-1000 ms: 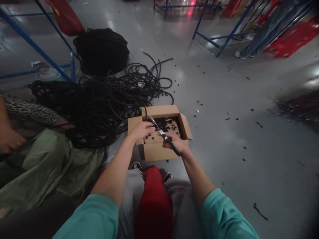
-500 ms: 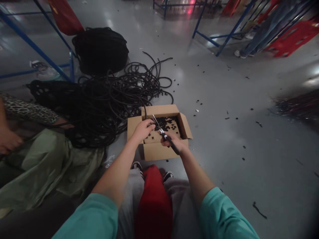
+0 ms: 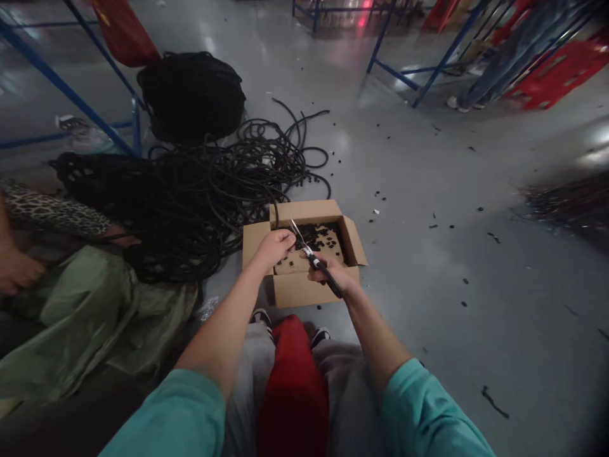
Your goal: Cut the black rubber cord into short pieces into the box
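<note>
Now curling the left hand (image 3: 275, 249) tighter around what looks like a thin black cord (image 3: 277, 214), seemingly steadying it beside black-handled metal scissors (image 3: 314, 259) clasped in the right hand (image 3: 339, 273).

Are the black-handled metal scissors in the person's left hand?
No, the right hand holds the scissors over the open brown cardboard box.

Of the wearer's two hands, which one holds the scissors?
The right hand, wrapped around the black-handled scissors over the cardboard box; the left hand is off the handles.
</note>
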The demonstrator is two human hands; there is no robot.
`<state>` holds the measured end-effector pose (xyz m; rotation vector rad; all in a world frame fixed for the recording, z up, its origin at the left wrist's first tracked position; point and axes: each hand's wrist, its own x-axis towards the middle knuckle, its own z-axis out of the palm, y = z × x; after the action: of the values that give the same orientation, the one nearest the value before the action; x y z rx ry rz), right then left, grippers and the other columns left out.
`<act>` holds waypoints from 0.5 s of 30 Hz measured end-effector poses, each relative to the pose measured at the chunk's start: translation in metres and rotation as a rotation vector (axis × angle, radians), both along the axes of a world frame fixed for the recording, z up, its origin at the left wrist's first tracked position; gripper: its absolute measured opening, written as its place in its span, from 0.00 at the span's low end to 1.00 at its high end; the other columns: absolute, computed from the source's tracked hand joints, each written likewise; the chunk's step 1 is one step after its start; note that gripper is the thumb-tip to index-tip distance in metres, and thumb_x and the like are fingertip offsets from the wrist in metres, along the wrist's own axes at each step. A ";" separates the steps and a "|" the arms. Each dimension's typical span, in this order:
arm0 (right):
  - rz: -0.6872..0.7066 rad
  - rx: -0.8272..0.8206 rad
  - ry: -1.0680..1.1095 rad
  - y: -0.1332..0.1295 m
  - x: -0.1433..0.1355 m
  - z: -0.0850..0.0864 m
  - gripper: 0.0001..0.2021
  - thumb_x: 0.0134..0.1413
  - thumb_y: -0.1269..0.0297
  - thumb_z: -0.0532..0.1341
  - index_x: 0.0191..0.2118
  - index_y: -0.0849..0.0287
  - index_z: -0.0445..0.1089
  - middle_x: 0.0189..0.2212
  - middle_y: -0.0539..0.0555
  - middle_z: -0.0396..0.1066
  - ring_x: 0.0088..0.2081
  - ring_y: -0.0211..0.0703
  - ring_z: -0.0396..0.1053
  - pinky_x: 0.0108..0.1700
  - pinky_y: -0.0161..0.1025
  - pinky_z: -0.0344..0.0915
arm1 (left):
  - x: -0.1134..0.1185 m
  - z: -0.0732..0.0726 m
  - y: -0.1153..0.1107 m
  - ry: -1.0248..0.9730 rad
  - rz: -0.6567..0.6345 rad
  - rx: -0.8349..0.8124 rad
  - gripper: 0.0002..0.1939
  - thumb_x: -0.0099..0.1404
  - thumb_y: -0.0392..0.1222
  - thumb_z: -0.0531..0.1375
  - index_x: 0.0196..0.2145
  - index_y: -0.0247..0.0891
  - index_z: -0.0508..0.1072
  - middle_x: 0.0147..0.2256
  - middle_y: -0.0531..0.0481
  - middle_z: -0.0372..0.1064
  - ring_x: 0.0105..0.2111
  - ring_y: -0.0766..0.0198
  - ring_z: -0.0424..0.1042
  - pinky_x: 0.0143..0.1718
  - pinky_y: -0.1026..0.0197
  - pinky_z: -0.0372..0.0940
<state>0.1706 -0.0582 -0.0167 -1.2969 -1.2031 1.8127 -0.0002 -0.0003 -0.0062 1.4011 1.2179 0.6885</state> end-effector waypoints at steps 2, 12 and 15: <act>-0.011 -0.003 -0.007 0.000 -0.001 0.001 0.29 0.28 0.68 0.61 0.46 0.61 0.67 0.16 0.42 0.58 0.18 0.30 0.52 0.21 0.31 0.50 | 0.000 0.003 0.000 -0.021 -0.002 -0.026 0.13 0.57 0.44 0.52 0.19 0.35 0.62 0.15 0.56 0.58 0.13 0.75 0.51 0.16 0.69 0.46; -0.077 0.004 -0.106 0.000 -0.006 0.008 0.28 0.28 0.68 0.60 0.44 0.64 0.68 0.13 0.41 0.56 0.15 0.29 0.51 0.19 0.30 0.49 | -0.001 0.012 0.001 -0.141 0.033 -0.138 0.13 0.58 0.45 0.54 0.21 0.35 0.62 0.16 0.56 0.59 0.12 0.77 0.52 0.14 0.68 0.45; -0.068 0.006 -0.116 0.000 -0.005 0.007 0.27 0.28 0.68 0.60 0.44 0.64 0.68 0.13 0.41 0.55 0.15 0.29 0.51 0.19 0.31 0.49 | -0.002 0.011 0.001 -0.148 0.013 -0.130 0.13 0.58 0.45 0.53 0.20 0.35 0.62 0.16 0.55 0.60 0.12 0.76 0.52 0.15 0.68 0.47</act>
<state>0.1660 -0.0580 -0.0102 -1.4389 -1.2090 1.7051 -0.0018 0.0007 0.0051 1.2144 1.1360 0.6967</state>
